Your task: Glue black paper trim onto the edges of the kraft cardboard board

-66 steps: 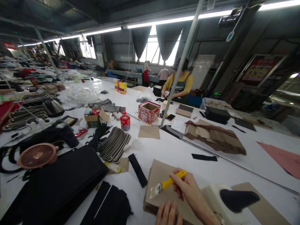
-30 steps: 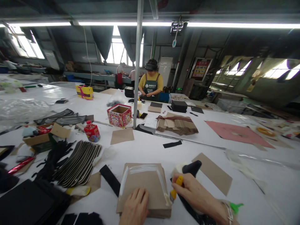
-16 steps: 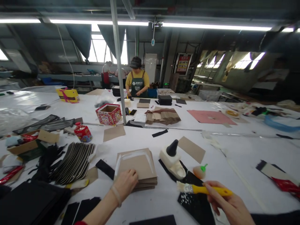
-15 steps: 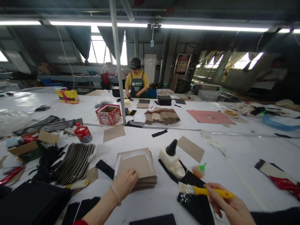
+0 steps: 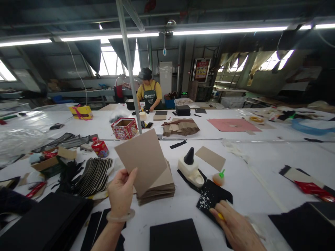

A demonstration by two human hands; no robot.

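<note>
My left hand (image 5: 120, 194) holds up a brown cardboard sheet (image 5: 142, 158) by its lower edge, tilted above the stack of cardboard sheets (image 5: 161, 186). My right hand (image 5: 237, 230) rests low at the front right, closed on a yellow-handled brush (image 5: 220, 216) whose handle barely shows beside a black piece speckled with white glue (image 5: 213, 198). A white glue bottle with a black cone cap (image 5: 190, 167) lies just right of the stack. A black square panel (image 5: 174, 235) lies in front of me.
A fanned pile of black strips (image 5: 94, 172) and black fabric panels (image 5: 44, 223) lie to the left. A metal pole (image 5: 129, 69) rises behind the stack. A patterned red box (image 5: 124, 128), loose cardboard (image 5: 210, 157) and a person in a yellow shirt (image 5: 149, 92) are farther back.
My left hand has lifted the top glued sheet off the stack and tilted it up. My right hand has lowered the brush toward the black glue-speckled piece.
</note>
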